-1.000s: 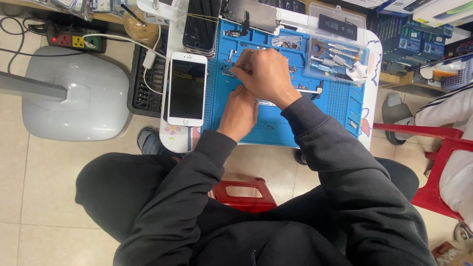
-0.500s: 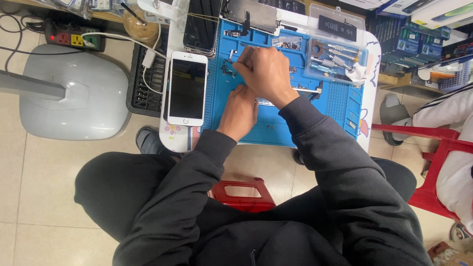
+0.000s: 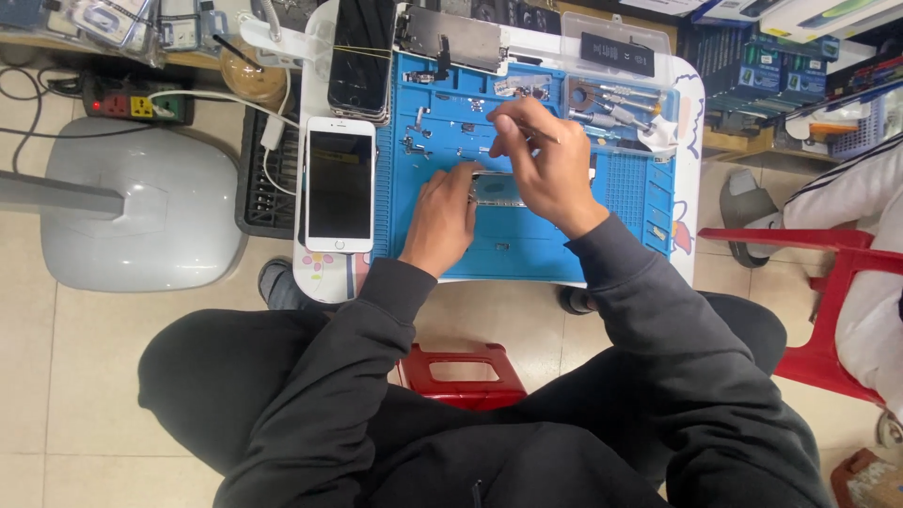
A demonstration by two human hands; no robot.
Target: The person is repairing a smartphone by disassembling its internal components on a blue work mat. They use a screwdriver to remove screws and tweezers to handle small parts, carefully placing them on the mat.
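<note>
A silver phone body lies on the blue work mat. My left hand rests on the mat with its fingers pressed on the body's left end. Just above the body, my right hand pinches a thin metal tool, and its tip is hidden by the fingers. Small screws and parts lie scattered on the mat's upper left. A white phone with a dark screen lies face up left of the mat.
A stack of dark phones and an opened phone panel lie at the table's far edge. Tools sit in the mat's tray. A grey lamp base stands left, and a red stool and a red chair are near.
My right hand has shifted slightly right and lifted off the phone body, so the body now shows between the hands. My left hand stays on it.
</note>
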